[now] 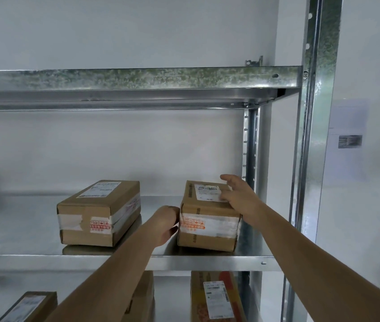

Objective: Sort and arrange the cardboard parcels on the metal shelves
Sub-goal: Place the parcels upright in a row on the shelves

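Two taped cardboard parcels stand on the middle metal shelf [207, 259]. The right parcel [207, 238] carries a white label on top and red print on its front tape. My right hand [236, 194] lies on its top right with fingers spread, partly over the label. My left hand [166, 225] touches its left side, with the fingers bent inward against the box. The left parcel [96, 210] sits apart from both hands, turned at a slight angle.
An upper shelf [137, 77] spans the view above. Upright steel posts [309, 135] stand at the right. On the lower level sit a labelled parcel [216, 298], another behind my left forearm, and one at the bottom left [28, 306]. White wall behind.
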